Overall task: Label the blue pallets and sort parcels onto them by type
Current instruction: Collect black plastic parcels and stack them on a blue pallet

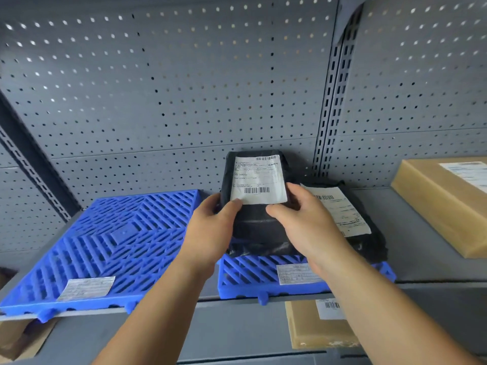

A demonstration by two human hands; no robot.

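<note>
Two blue pallets lie side by side on a grey shelf, each with a white label at its front edge. The left pallet (110, 241) carries nothing but its label (87, 288). Over the right pallet (253, 280) I hold a black bagged parcel (253, 222) with a white shipping label, tilted up. My left hand (210, 233) grips its left side and my right hand (305, 222) grips its right side, thumbs on the front. A second black parcel (363, 233) lies on the right pallet behind my right hand.
A brown cardboard box (442, 201) sits on the shelf at the far right. Another brown box (316, 325) with a barcode label lies on the shelf below, and a further box (18, 338) shows at the lower left. Perforated grey panels form the back wall.
</note>
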